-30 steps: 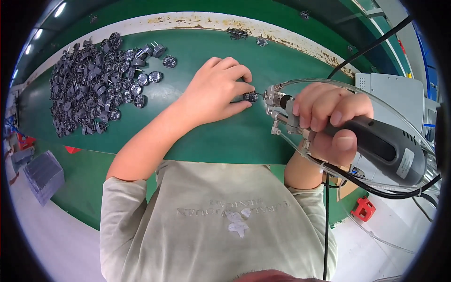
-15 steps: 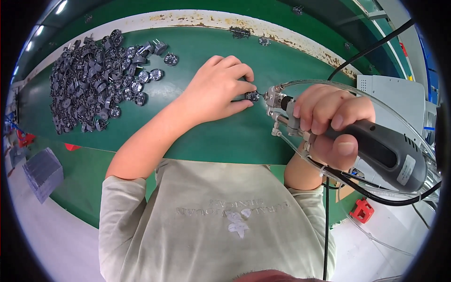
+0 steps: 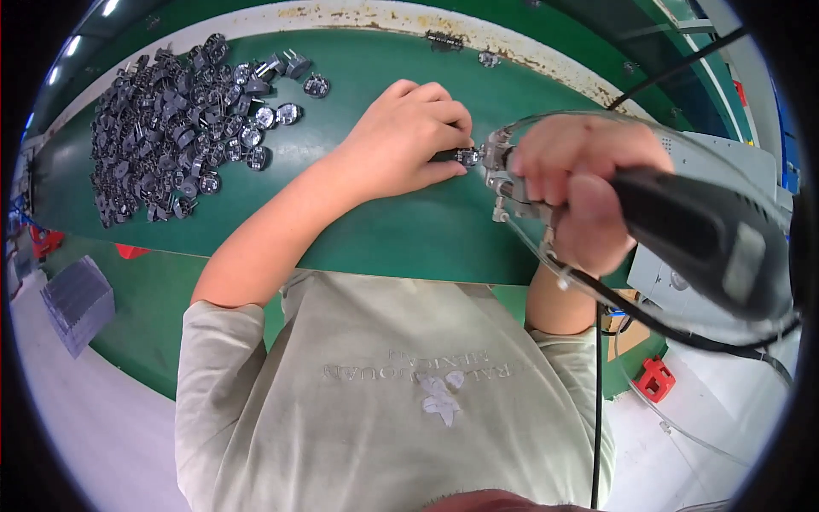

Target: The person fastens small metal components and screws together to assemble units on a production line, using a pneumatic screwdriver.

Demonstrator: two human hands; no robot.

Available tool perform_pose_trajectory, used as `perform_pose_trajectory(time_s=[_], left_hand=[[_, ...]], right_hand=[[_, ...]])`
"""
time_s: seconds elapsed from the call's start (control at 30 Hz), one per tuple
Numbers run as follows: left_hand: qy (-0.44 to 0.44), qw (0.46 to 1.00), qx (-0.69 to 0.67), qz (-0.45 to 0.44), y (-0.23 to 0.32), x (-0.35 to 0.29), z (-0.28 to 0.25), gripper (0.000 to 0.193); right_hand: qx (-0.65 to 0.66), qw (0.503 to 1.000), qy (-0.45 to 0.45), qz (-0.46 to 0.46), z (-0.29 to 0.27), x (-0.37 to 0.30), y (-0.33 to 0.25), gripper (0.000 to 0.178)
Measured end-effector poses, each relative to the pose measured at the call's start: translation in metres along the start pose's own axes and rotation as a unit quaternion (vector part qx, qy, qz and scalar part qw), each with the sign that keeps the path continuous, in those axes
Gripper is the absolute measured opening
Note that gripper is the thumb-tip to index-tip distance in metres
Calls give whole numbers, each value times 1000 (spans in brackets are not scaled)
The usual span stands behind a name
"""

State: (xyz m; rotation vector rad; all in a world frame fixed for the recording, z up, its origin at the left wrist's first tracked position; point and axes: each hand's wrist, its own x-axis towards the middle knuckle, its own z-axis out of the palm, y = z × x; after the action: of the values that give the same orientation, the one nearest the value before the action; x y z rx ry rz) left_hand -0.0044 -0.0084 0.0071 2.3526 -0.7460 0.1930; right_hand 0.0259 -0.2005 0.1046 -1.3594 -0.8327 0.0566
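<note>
My left hand (image 3: 409, 141) is closed on a small dark round plug part (image 3: 467, 157), pinching it between thumb and fingers just above the green table. My right hand (image 3: 580, 171) is wrapped around a black corded electric screwdriver (image 3: 695, 226), whose metal nose (image 3: 495, 160) points left and comes up against the plug part. Motion blurs this hand and the tool's body. Whether the tip touches the part cannot be made out. To the left of my left hand lies a large heap of similar dark plug parts (image 3: 158, 136), some showing metal pins.
The green table (image 3: 384, 243) ends in a worn white ledge (image 3: 375, 13) at the back. Near that ledge lie a loose part (image 3: 489, 59) and a dark strip (image 3: 444, 40). A grey machine (image 3: 725, 162) stands at the right, with a black cable (image 3: 682, 68) above it and clear hoses around the tool.
The plug part and the screwdriver's nose have come closer together. My right hand and the tool's body have shifted and blurred. The whole view has moved slightly.
</note>
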Motion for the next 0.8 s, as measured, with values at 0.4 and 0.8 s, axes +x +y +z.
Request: perform_pose_trajectory(time_s=[0.4, 0.8], left_hand=[[-6, 999, -28, -15, 1, -4, -4, 29], [3, 1000, -21, -10, -2, -1, -2, 24]], right_hand=[[105, 986, -34, -126, -27, -9, -23, 38], [72, 996, -43, -42, -16, -8, -4, 29]])
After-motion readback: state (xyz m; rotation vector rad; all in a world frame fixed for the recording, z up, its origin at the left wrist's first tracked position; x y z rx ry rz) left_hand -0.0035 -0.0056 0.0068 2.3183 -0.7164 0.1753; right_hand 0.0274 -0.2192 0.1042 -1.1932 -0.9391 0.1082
